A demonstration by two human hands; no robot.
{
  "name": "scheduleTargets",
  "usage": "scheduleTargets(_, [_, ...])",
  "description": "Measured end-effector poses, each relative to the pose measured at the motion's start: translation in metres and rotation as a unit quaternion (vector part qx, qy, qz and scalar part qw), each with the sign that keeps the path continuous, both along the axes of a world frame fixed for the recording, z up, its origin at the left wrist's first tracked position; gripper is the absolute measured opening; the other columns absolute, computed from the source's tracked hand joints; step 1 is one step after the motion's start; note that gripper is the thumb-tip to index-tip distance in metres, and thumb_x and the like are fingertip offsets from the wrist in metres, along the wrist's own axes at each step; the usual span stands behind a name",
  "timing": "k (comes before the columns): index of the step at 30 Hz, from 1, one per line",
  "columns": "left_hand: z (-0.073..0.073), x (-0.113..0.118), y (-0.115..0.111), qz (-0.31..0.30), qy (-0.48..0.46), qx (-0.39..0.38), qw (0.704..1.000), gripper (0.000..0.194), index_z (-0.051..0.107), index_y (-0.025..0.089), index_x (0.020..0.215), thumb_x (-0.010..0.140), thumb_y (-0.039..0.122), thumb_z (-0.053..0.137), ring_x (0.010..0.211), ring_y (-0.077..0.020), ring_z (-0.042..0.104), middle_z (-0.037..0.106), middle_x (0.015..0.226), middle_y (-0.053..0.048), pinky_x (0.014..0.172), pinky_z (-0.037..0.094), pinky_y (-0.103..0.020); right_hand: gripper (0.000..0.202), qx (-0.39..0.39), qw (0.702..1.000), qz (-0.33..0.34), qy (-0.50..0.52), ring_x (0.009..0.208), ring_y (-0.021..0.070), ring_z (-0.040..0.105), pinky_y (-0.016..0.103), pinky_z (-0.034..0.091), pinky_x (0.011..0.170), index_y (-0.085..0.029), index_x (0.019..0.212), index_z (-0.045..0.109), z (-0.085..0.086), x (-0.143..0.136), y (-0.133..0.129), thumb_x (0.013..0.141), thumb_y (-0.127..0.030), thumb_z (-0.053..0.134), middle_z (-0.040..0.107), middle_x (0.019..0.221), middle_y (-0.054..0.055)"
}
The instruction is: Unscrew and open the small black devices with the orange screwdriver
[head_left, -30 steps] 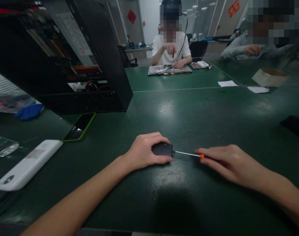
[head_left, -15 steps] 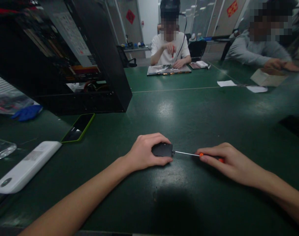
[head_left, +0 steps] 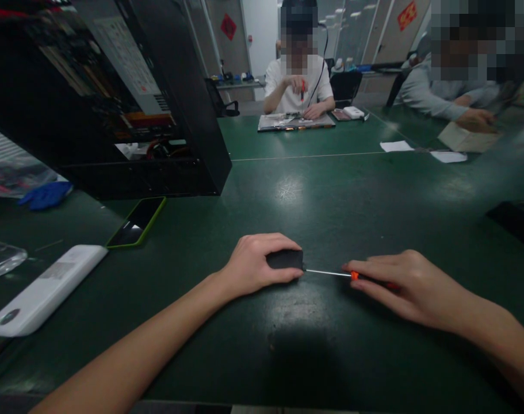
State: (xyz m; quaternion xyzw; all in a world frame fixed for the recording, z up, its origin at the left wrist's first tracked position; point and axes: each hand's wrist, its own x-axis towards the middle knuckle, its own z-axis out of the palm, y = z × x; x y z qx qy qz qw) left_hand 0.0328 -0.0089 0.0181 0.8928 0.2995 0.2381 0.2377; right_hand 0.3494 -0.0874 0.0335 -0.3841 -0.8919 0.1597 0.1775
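Head cam's the only view here. The dark block (head_left: 283, 260) sits a bit in from the middle of the tabletop's (head_left: 331, 218) near edge, and the left hand (head_left: 253, 264) has it pinched, fingers along the far side, thumb along the near one. The palm covers its left end, so I can't make out what it actually is. The right hand (head_left: 410, 287) holds a screwdriver (head_left: 355, 276), thumb and fingers closed around the handle. Most of that handle is hidden – you just get the orange collar and the thin shaft pointing at the block's right end. Whether the tip's seated in anything is too small to tell.

Cut-off stuff: a clear item (head_left: 3, 257) by the tabletop's left side, a dark object (head_left: 514, 221) over on the right, and the top of the black computer case (head_left: 212, 126). The person on the far right (head_left: 434, 92) is blurry, hands at a box (head_left: 469, 138).

Room-wise, a wide stretch of green runs from the hands up toward the far edge, where another person (head_left: 298, 86) works over a flat panel (head_left: 296, 123). Left's tighter – white device (head_left: 58, 287) and green-edged phone (head_left: 136, 223) nearly corner to corner, case just behind.
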Motion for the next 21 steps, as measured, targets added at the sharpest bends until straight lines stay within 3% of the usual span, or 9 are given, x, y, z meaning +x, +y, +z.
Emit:
scheduleTargets(4, [0.0, 0.0, 0.0, 0.002, 0.001, 0.001, 1.0, 0.037, 0.076, 0.024, 0.118, 0.09, 0.047, 0.081, 0.108, -0.0243, 0.075, 0.079, 0.12, -0.004, 0.093, 0.056, -0.035, 0.03, 0.027, 0.999, -0.002, -0.03, 0.076, 0.0148, 0.071, 0.027, 0.052, 0.068, -0.022, 0.129, 0.067, -0.003, -0.008, -0.002, 0.111, -0.033, 0.047, 0.076, 0.097, 0.005])
scheduleTargets(13, [-0.002, 0.002, -0.001, 0.008, -0.008, 0.012, 1.0, 0.04, 0.075, 0.023, 0.118, 0.088, 0.047, 0.084, 0.105, -0.0244, 0.075, 0.079, 0.117, -0.004, 0.091, 0.055, -0.036, 0.034, 0.112, 0.992, -0.031, -0.052, 0.077, 0.0188, 0.077, 0.03, 0.052, 0.062, -0.016, 0.126, 0.063, -0.028, -0.038, -0.005, 0.114, -0.035, 0.038, 0.078, 0.102, 0.009])
scheduleTargets(21, [-0.003, 0.001, 0.0, -0.002, -0.02, 0.01, 1.0, 0.04, 0.075, 0.022, 0.117, 0.086, 0.047, 0.085, 0.105, -0.0252, 0.076, 0.08, 0.116, -0.005, 0.094, 0.056, -0.037, 0.033, 0.149, 0.986, -0.03, -0.069, 0.074, 0.0183, 0.076, 0.029, 0.05, 0.06, -0.016, 0.125, 0.064, -0.028, -0.052, 0.005, 0.113, -0.034, 0.039, 0.078, 0.1, 0.008])
